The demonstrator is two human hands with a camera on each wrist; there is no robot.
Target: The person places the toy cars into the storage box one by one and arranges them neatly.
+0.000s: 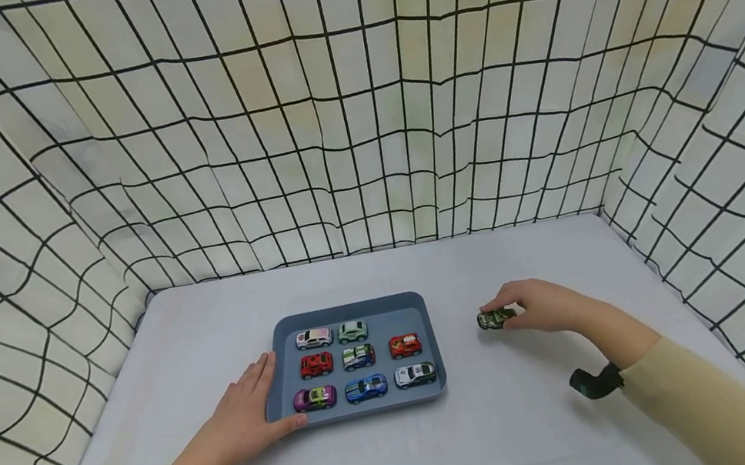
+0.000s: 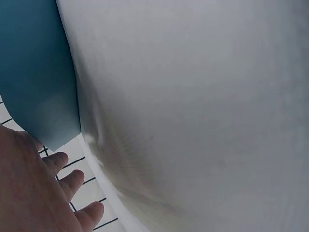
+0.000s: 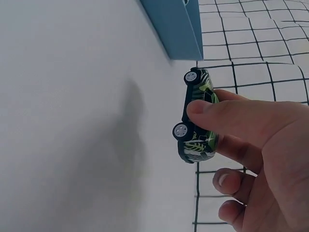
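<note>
Between thumb and fingers, my right hand (image 1: 540, 305) pinches a dark green patterned toy car (image 3: 199, 116), held above the table to the right of the tray. The blue-grey tray (image 1: 369, 317) carries toy cars in rows: a white car (image 1: 314, 338) and a pale green one (image 1: 353, 332) at the back. A red car (image 1: 316, 364), a white-blue-green car (image 1: 358, 356) and an orange-red car (image 1: 405, 345) fill the middle row. In front are a purple car (image 1: 315, 398), a blue car (image 1: 365, 388) and a white-black car (image 1: 415, 375). With fingers extended, my left hand (image 1: 244, 411) rests at the tray's left edge.
A white cloth covers the table (image 1: 507, 417). Black wire grid (image 1: 366, 125) with pale sheeting behind it encloses the back and both sides. Dark wrist mounts (image 1: 596, 382) sit on the forearms.
</note>
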